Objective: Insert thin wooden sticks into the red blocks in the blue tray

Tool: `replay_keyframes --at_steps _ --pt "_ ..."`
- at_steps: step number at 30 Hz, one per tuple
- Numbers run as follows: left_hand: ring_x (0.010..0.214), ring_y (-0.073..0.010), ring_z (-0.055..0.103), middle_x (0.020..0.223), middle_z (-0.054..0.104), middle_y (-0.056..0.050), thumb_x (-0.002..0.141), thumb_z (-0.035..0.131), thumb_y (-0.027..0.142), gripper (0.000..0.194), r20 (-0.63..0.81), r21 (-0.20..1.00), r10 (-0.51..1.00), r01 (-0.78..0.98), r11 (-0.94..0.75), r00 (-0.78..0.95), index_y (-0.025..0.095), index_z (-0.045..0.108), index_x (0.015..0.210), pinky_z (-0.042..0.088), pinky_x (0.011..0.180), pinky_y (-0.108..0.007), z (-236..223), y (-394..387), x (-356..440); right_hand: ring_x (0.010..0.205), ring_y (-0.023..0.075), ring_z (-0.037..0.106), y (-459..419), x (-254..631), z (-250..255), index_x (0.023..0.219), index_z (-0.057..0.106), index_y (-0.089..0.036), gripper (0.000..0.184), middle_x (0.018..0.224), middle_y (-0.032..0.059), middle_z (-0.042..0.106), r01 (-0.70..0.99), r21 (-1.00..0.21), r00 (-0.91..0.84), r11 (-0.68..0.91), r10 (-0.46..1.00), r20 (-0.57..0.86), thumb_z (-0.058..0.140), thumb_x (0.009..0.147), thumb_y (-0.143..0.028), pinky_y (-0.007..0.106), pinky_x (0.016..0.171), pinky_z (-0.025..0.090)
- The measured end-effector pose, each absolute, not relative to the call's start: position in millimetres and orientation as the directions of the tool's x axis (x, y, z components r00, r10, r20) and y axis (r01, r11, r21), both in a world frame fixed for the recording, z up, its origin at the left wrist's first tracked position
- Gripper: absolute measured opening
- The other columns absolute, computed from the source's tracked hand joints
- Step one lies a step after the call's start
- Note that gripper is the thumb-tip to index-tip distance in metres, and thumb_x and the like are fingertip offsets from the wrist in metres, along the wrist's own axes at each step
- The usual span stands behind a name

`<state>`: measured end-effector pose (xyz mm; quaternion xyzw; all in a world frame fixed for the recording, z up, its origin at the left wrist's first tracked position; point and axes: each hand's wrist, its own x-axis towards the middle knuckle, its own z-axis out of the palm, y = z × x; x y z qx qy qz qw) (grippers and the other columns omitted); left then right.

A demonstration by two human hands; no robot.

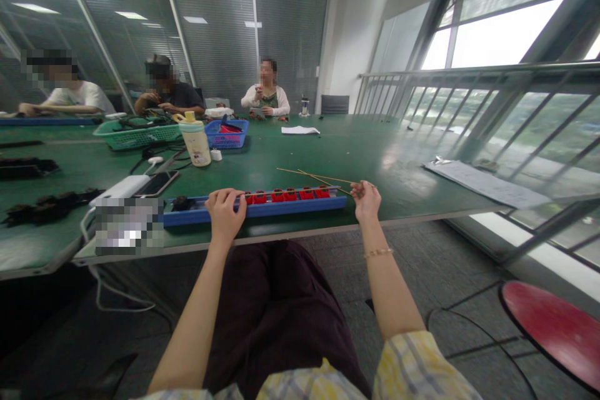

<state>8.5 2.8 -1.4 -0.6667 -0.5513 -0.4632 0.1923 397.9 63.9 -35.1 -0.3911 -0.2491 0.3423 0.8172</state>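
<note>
A long blue tray (300, 206) lies along the table's front edge, with a row of small red parts (277, 195) in it and a dark piece (182, 202) at its left end. My left hand (226, 215) is closed over the tray, its fingertips at the end of a thin yellowish rod that runs above the red parts. Just past the tray's right end, my right hand (366, 201) pinches another thin rod (323, 177), which points left over the table. One more rod (307, 174) crosses it; whether my right hand also holds that one I cannot tell.
On the left are a phone (158, 184), a white power bank (122, 190) with cables, and dark parts (49, 207). Farther back stand a cup (195, 142), a green basket (135, 137) and a blue basket (228, 137). A clipboard (487, 182) lies right. Several people sit across.
</note>
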Motion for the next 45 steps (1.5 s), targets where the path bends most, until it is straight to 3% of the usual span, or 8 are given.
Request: replay_keyframes --at_steps 5,19,22,25,29,33,39,45 --pt "0.107 -0.0293 0.052 0.102 0.067 -0.009 0.092 0.052 0.035 0.023 0.831 0.255 0.555 0.912 -0.321 -0.037 0.022 0.07 0.095 0.035 0.093 -0.043 -1 3 9 0.057 0.0123 0.063 65 395 -36 0.083 0.056 -0.023 0.029 0.066 -0.0006 0.071 -0.278 -0.843 0.637 0.46 0.746 0.197 0.07 0.071 -0.045 0.023 0.052 0.048" --pt "0.107 -0.029 0.051 0.102 0.066 -0.009 0.092 0.051 0.035 0.023 0.834 0.256 0.55 0.91 -0.327 -0.037 0.023 0.07 0.095 0.035 0.093 -0.043 -1 2 7 0.055 0.0147 0.064 68 395 -40 0.086 0.045 -0.025 0.038 0.06 -0.0037 0.069 -0.237 -0.815 0.684 0.529 0.686 0.247 0.075 0.068 -0.041 0.023 0.052 0.047" --pt "0.106 -0.0288 0.051 0.102 0.066 -0.009 0.092 0.051 0.035 0.023 0.835 0.256 0.548 0.91 -0.326 -0.038 0.023 0.07 0.095 0.036 0.093 -0.043 -1 2 6 0.054 0.0147 0.062 66 397 -41 0.08 0.05 -0.024 0.039 0.059 -0.0022 0.067 -0.135 -0.885 0.624 0.446 0.732 0.274 0.08 0.062 -0.041 0.024 0.051 0.044" --pt "0.106 -0.0288 0.051 0.102 0.066 -0.01 0.092 0.051 0.035 0.023 0.834 0.262 0.55 0.907 -0.329 -0.041 0.023 0.07 0.094 0.036 0.093 -0.044 -1 2 5 0.055 0.0156 0.058 61 408 -40 0.07 0.058 -0.021 0.036 0.061 0.0012 0.066 0.124 -0.947 0.514 0.296 0.797 0.316 0.084 0.058 -0.044 0.027 0.051 0.043" --pt "0.107 -0.0285 0.051 0.102 0.066 -0.009 0.092 0.051 0.035 0.023 0.825 0.274 0.564 0.904 -0.327 -0.047 0.022 0.07 0.094 0.035 0.094 -0.044 -1 3 5 0.067 0.0178 0.061 54 428 -35 0.066 0.064 -0.021 0.023 0.067 0.0018 0.067 0.575 -0.807 0.432 0.135 0.787 0.44 0.079 0.065 -0.038 0.03 0.068 0.047" --pt "0.108 -0.0285 0.051 0.103 0.067 -0.009 0.092 0.051 0.035 0.024 0.819 0.28 0.572 0.905 -0.322 -0.05 0.022 0.07 0.094 0.035 0.094 -0.043 -2 3 4 0.076 0.0175 0.065 45 442 -28 0.074 0.07 -0.02 0.006 0.076 0.0029 0.07 0.779 -0.627 0.316 -0.017 0.874 0.369 0.073 0.071 -0.024 0.027 0.072 0.047" --pt "0.107 -0.0285 0.051 0.103 0.067 -0.009 0.092 0.051 0.035 0.023 0.83 0.267 0.557 0.907 -0.327 -0.043 0.022 0.071 0.094 0.036 0.094 -0.043 -3 3 4 0.079 0.0205 0.068 32 448 -20 0.077 0.074 -0.022 0.002 0.081 0.0071 0.072 0.893 -0.39 0.323 -0.225 0.924 0.207 0.073 0.076 -0.024 0.029 0.071 0.048" --pt "0.107 -0.0281 0.051 0.103 0.067 -0.009 0.092 0.053 0.035 0.022 0.838 0.259 0.545 0.908 -0.329 -0.041 0.022 0.071 0.095 0.036 0.094 -0.043 -5 5 4 0.086 0.0231 0.069 28 453 -15 0.087 0.074 -0.022 0.014 0.092 0.0106 0.072 0.867 -0.374 0.41 -0.33 0.899 0.156 0.075 0.076 -0.031 0.033 0.075 0.05"
